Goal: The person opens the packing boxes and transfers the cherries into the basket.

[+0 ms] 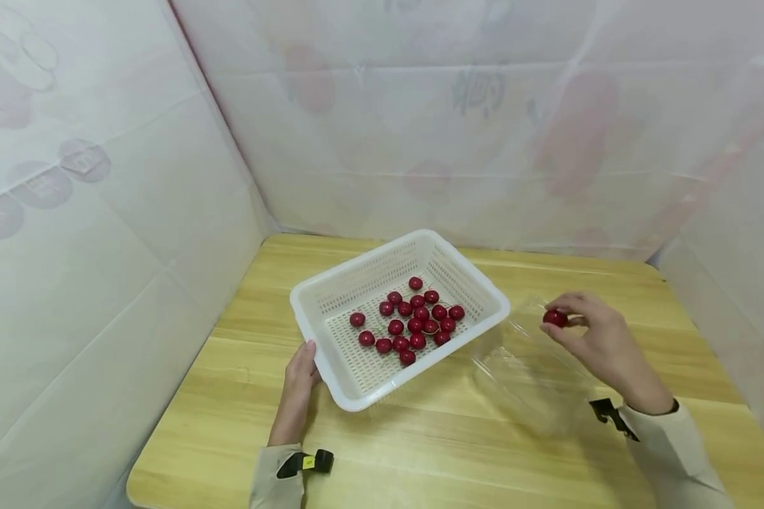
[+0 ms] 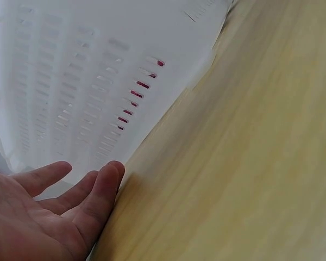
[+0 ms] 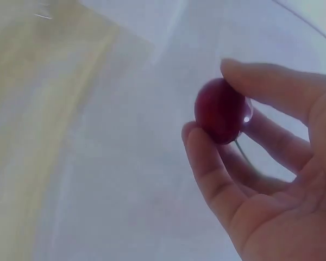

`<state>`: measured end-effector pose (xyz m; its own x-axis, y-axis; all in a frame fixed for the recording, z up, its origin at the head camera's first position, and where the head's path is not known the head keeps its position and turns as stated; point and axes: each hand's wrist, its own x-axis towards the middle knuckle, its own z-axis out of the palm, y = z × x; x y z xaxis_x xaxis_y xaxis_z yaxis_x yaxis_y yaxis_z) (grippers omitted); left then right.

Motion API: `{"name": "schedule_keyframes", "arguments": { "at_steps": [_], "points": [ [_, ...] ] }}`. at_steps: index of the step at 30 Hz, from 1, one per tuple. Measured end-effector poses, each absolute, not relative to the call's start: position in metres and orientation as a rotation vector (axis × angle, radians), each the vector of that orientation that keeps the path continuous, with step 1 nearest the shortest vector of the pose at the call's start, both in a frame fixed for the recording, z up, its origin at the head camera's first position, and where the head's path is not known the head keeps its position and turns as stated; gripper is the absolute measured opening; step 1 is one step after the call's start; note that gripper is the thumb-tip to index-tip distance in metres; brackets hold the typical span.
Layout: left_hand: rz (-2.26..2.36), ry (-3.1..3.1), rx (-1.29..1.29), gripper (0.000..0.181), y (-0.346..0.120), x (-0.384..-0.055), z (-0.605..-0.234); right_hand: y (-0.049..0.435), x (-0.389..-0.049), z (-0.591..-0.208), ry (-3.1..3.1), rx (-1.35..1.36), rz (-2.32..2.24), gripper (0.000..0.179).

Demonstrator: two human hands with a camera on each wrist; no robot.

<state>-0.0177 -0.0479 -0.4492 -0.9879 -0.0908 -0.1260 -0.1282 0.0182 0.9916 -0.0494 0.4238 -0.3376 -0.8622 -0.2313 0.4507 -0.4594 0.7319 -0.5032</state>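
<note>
A white plastic basket (image 1: 356, 396) with slotted walls holds several dark red cherries (image 1: 417, 325). At its left end my left hand (image 1: 299, 371) grips the rim, thumb on the edge and fingers below. In the left wrist view, the fingers of the left hand (image 2: 70, 212) are beside the basket's slotted outer wall (image 2: 70, 92). My right hand (image 1: 601, 346) pinches one cherry (image 1: 554, 318) between thumb and fingertips, over a clear plastic container (image 1: 528, 382). A thin stem hangs from this cherry (image 3: 220, 111) in the right wrist view, under the thumb of the right hand (image 3: 271, 185).
Both objects are on a light wooden table (image 1: 229, 410) with rounded corners. Pale printed sheets (image 1: 452, 141) hang like walls behind and on both sides. The clear container stands right of the basket, close to its right corner.
</note>
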Motion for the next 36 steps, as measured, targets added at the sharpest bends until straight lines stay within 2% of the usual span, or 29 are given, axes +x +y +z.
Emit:
{"name": "schedule_keyframes", "arguments": {
  "at_steps": [5,10,17,25,30,36],
  "points": [
    [2.175,2.227,-0.273,0.062,-0.05,-0.018,-0.447,0.406,-0.065,-0.318,-2.531,0.63,0.937,0.027],
    [2.181,2.202,-0.257,0.064,-0.049,-0.018,-0.446,0.382,-0.086,-0.316,-2.594,0.637,0.951,0.028],
    [2.169,2.208,-0.265,0.064,-0.048,-0.016,-0.449,0.342,-0.119,-0.327,-2.713,0.683,1.027,0.031],
    [2.171,2.19,-0.264,0.063,-0.049,-0.016,-0.448,0.286,-0.138,-0.346,-2.911,0.974,0.797,0.035],
    [2.22,2.15,-0.272,0.064,-0.047,-0.019,-0.444,0.262,-0.145,-0.358,-3.005,1.168,0.65,0.025],
    [2.203,2.173,-0.287,0.064,-0.049,-0.017,-0.442,0.251,-0.148,-0.365,-3.142,1.182,0.523,0.018]
  ]
}}
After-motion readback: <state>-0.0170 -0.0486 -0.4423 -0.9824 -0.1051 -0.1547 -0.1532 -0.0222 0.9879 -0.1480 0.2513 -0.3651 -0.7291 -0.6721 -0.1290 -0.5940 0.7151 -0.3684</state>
